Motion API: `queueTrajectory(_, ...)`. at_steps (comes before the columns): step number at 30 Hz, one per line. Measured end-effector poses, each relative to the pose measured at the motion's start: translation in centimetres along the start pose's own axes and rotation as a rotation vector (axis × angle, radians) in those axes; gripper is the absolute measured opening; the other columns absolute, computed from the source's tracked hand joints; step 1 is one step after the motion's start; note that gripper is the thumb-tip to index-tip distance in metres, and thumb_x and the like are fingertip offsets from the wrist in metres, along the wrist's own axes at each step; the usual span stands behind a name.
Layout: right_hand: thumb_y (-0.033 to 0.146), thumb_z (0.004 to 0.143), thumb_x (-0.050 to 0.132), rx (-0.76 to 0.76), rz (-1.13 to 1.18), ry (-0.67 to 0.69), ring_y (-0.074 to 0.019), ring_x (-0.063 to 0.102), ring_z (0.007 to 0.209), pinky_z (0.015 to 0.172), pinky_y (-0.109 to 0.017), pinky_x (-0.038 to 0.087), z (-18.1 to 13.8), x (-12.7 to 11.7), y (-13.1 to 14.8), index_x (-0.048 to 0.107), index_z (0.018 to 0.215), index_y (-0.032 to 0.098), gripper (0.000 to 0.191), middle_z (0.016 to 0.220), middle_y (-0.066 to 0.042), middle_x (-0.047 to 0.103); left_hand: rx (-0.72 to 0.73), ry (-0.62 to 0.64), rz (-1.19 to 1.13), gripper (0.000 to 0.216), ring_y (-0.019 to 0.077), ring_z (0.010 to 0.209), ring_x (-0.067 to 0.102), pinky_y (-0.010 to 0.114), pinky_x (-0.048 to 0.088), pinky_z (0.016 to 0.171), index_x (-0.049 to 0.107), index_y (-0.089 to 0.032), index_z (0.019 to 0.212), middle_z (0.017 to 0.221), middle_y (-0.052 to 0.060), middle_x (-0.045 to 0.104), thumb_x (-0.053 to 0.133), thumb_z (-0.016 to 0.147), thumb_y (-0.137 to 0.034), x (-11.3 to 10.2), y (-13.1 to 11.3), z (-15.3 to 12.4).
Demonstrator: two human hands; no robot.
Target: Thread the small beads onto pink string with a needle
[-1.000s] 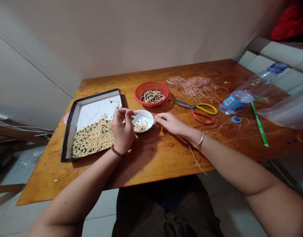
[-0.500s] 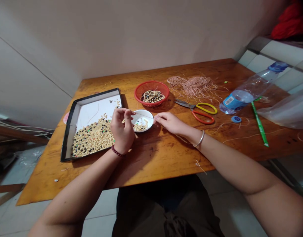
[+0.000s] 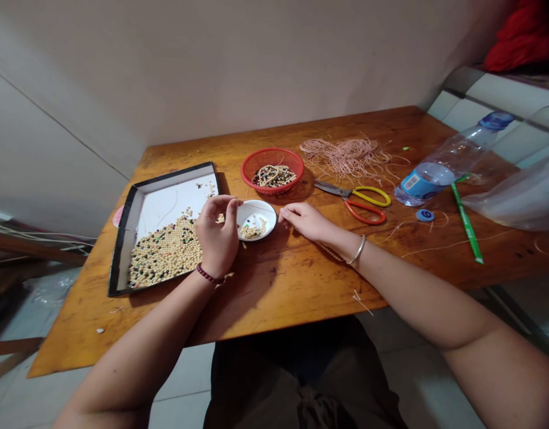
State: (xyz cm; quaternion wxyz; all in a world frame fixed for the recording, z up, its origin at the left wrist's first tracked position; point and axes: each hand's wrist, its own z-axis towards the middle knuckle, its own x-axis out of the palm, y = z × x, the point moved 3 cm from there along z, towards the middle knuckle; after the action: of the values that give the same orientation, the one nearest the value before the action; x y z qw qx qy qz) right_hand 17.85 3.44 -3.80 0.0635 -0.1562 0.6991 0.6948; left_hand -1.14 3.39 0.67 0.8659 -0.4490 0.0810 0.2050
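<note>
Table: brown wood, across the middle of the frame.
Tray: black-rimmed, centre left; loose beads, mostly cream, some dark, cover its lower part; the left hand hides part of its right edge.
Basket: red, above centre, beaded strings inside.
Tangle of cord: pink, right of the basket.
Scissors: below the tangle, yellow and orange handles, blades toward the left.
Right of frame: bottle, tilted in view; blue cap and green stick near it.
Bowl: white, frame centre, some beads within, between the hands.
Fine line (thread or needle, too thin to tell): taut above the bowl.
Left grip: narrow, fingertips pinching the line's left end.
Right grip: right hand pinches its right end; beaded strand below the wrist.
</note>
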Motion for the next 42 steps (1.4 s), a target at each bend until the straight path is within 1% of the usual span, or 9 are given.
queueTrajectory(8, 0.022, 0.091, 0.049, 0.130, 0.060, -0.102, -0.0090, 0.053, 0.052, 0.051, -0.020, 0.040, 0.2, -0.1, -0.5, 0.060, 0.066, 0.013, 0.028, 0.060, -0.001, 0.059, 0.035, -0.002, 0.105, 0.020, 0.0124, 0.078, 0.063, 0.025, 0.052, 0.070, 0.064, -0.016, 0.095, 0.088, 0.004, 0.067, 0.058, 0.088, -0.033, -0.3, -0.1, 0.4)
queueTrajectory(17, 0.053, 0.094, 0.033, -0.057, 0.140, 0.019, -0.0121, 0.056, 0.059, 0.063, -0.025, 0.043, 0.0, -0.1, 0.0, 0.065, 0.068, 0.013, 0.057, 0.061, -0.003, 0.058, 0.092, 0.025, 0.140, 0.018, 0.0103, 0.074, 0.059, 0.019, 0.047, 0.058, 0.063, -0.016, 0.094, 0.086, 0.004, 0.066, 0.054, 0.091, -0.031, -0.4, -1.0, 0.2)
queueTrajectory(20, 0.054, 0.092, 0.038, -0.178, 0.113, 0.038, -0.0131, 0.057, 0.067, 0.069, -0.027, 0.044, -0.5, -0.1, 1.0, 0.068, 0.079, 0.013, 0.052, 0.069, -0.003, 0.060, 0.104, 0.076, 0.085, 0.016, 0.0098, 0.075, 0.059, 0.016, 0.046, 0.053, 0.063, -0.016, 0.093, 0.087, 0.004, 0.065, 0.057, 0.089, -0.031, -0.2, -1.3, 0.0)
queueTrajectory(24, 0.042, 0.085, 0.058, -0.286, 0.046, 0.112, -0.0148, 0.057, 0.079, 0.074, -0.028, 0.045, -1.4, 0.2, 2.4, 0.068, 0.096, 0.015, 0.031, 0.086, -0.005, 0.065, 0.130, 0.206, -0.037, 0.018, 0.0099, 0.075, 0.064, 0.016, 0.048, 0.055, 0.062, -0.018, 0.097, 0.086, 0.003, 0.066, 0.065, 0.084, -0.029, 0.3, -1.5, -0.5)
queueTrajectory(26, 0.036, 0.080, 0.065, -0.302, 0.001, 0.160, -0.0147, 0.056, 0.077, 0.071, -0.028, 0.044, -1.8, 0.5, 2.6, 0.068, 0.099, 0.014, 0.029, 0.086, -0.004, 0.065, 0.144, 0.251, -0.079, 0.020, 0.0103, 0.076, 0.066, 0.016, 0.048, 0.055, 0.061, -0.018, 0.098, 0.084, 0.002, 0.067, 0.067, 0.082, -0.028, 0.5, -1.5, -0.7)
queueTrajectory(30, 0.035, 0.076, 0.070, -0.291, -0.002, 0.215, -0.0124, 0.053, 0.066, 0.062, -0.026, 0.042, -2.1, 0.9, 2.5, 0.070, 0.099, 0.013, 0.032, 0.075, -0.002, 0.063, 0.188, 0.268, -0.097, 0.017, 0.0100, 0.073, 0.066, 0.017, 0.048, 0.054, 0.063, -0.019, 0.093, 0.084, 0.002, 0.067, 0.069, 0.080, -0.027, 0.6, -1.6, -1.0)
queueTrajectory(35, 0.043, 0.077, 0.068, -0.238, 0.198, 0.311, -0.0133, 0.058, 0.070, 0.066, -0.027, 0.045, -2.3, 1.2, 2.8, 0.070, 0.087, 0.012, 0.033, 0.079, -0.004, 0.067, 0.232, 0.293, -0.072, 0.015, 0.0097, 0.071, 0.064, 0.018, 0.049, 0.056, 0.062, -0.018, 0.090, 0.083, 0.002, 0.066, 0.068, 0.081, -0.028, 0.5, -1.7, -1.1)
queueTrajectory(39, 0.043, 0.074, 0.070, -0.184, 0.301, 0.232, -0.0113, 0.056, 0.065, 0.061, -0.025, 0.044, -1.9, -0.6, 3.5, 0.069, 0.084, 0.012, 0.032, 0.073, -0.003, 0.067, 0.309, 0.236, 0.049, 0.011, 0.0095, 0.065, 0.057, 0.019, 0.047, 0.054, 0.057, -0.017, 0.085, 0.076, 0.000, 0.061, 0.064, 0.083, -0.026, 0.2, -1.4, -0.8)
queueTrajectory(42, 0.041, 0.073, 0.071, -0.190, 0.282, 0.133, -0.0092, 0.052, 0.065, 0.058, -0.023, 0.040, -1.3, -2.8, 3.5, 0.070, 0.084, 0.014, 0.029, 0.077, -0.003, 0.066, 0.475, 0.390, 0.213, 0.012, 0.0119, 0.064, 0.054, 0.024, 0.045, 0.058, 0.056, -0.018, 0.083, 0.075, 0.001, 0.060, 0.062, 0.084, -0.029, 0.7, -1.4, -1.1)
